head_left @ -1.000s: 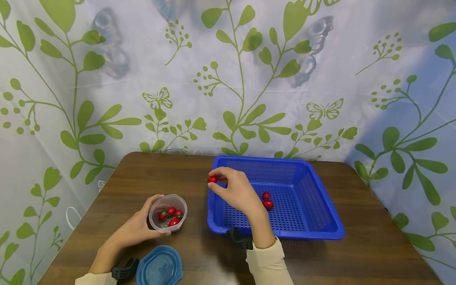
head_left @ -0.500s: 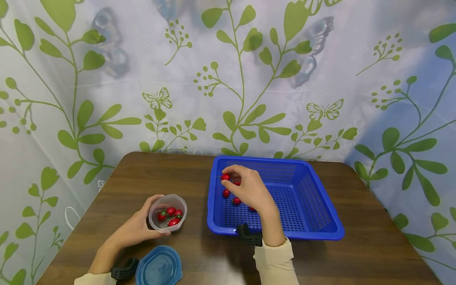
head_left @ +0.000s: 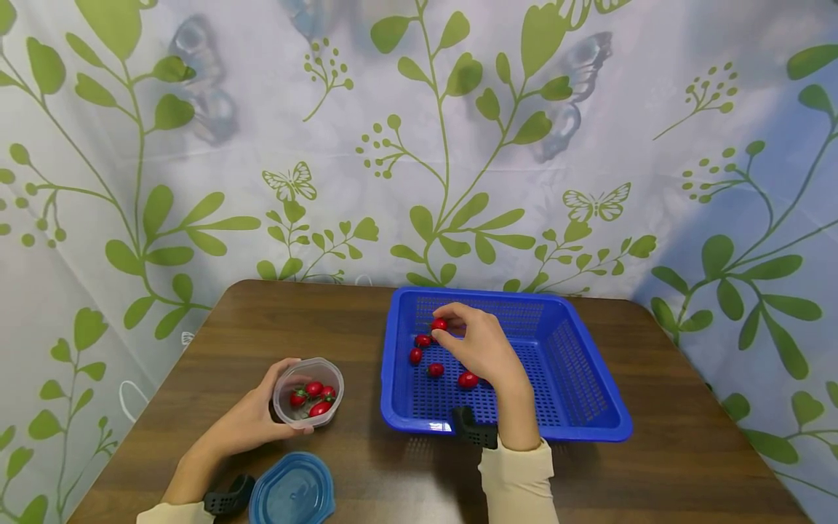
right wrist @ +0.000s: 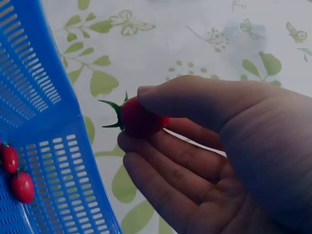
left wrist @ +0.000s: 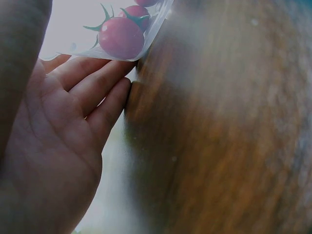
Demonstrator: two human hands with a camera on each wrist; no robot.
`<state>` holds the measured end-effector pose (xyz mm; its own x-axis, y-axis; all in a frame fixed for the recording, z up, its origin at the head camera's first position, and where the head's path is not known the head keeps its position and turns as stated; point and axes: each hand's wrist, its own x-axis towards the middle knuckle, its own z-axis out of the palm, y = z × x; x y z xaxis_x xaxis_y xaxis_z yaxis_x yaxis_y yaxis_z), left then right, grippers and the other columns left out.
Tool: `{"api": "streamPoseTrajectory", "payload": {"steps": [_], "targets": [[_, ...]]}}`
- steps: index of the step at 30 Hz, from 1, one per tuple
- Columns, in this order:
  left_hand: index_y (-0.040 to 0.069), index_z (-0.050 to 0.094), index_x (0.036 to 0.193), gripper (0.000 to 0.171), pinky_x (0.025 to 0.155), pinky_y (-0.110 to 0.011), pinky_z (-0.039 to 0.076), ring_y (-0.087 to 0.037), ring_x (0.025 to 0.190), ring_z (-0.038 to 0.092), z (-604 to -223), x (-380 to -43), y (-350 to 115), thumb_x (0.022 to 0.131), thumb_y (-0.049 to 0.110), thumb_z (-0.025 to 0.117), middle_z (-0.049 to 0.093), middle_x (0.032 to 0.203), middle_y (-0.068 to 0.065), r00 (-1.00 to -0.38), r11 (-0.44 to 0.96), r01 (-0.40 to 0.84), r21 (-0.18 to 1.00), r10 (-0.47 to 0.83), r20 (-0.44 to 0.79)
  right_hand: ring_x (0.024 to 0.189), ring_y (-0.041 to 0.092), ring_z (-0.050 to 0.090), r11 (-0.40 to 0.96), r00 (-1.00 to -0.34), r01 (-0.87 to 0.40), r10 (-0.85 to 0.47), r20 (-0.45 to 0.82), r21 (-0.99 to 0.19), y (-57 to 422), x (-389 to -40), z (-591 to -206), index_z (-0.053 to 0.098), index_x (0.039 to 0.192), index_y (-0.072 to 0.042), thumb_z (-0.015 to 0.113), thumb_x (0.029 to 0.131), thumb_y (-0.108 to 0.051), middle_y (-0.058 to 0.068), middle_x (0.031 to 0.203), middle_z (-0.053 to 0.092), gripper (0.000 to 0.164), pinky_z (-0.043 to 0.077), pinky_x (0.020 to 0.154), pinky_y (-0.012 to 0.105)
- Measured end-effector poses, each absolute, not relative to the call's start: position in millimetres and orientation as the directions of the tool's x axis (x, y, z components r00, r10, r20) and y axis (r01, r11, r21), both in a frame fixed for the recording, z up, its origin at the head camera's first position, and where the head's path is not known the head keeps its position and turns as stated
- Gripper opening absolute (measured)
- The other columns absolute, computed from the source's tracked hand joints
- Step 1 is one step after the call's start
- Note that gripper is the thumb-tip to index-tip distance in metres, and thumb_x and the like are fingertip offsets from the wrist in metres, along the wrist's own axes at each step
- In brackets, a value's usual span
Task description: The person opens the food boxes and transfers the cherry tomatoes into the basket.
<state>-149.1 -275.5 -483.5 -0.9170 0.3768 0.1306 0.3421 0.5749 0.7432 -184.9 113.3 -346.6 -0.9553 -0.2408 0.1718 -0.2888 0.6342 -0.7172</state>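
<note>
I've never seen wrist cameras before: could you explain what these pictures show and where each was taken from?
There is no machine, just a person's bare left hand and right hand. The wide picture comes from a camera worn on the head; each close one, from that hand's wrist. On the wooden table sit a blue lid and a blue basket holding small red tomatoes. The left hand holds a clear tub with more tomatoes; the right hand pinches a single tomato over the basket.

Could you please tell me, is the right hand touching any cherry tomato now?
Touching. The right wrist view shows it plainly: the right hand pinches one cherry tomato between its thumb and fingers.
</note>
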Motion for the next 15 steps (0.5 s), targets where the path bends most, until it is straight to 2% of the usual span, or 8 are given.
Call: {"api": "streamPoseTrajectory", "payload": {"steps": [6,15], "targets": [[0.022,0.026,0.155,0.106,0.101,-0.034,0.051,-0.022,0.127,0.06,-483,-148,-274,0.075,0.045,0.092,0.065,0.138,0.004,-0.922,0.588,0.331,0.738,0.368,0.121,0.115,0.029,0.07,0.668,-0.966,-0.249,-0.22,0.133,-0.702,123,-185,-349,0.068,0.126,-0.009,0.071,0.096,-0.014,0.009,0.125,0.072,0.031,0.054,0.099,0.047],[0.026,0.026,0.155,0.105,0.101,-0.037,0.051,-0.022,0.128,0.059,-482,-146,-273,0.076,0.046,0.091,0.064,0.138,0.005,-0.925,0.593,0.322,0.738,0.362,0.113,0.116,0.03,0.069,0.701,-0.973,-0.22,-0.206,0.103,-0.678,135,-186,-351,0.068,0.126,-0.008,0.067,0.097,-0.012,0.01,0.125,0.072,0.03,0.053,0.098,0.049]]}}
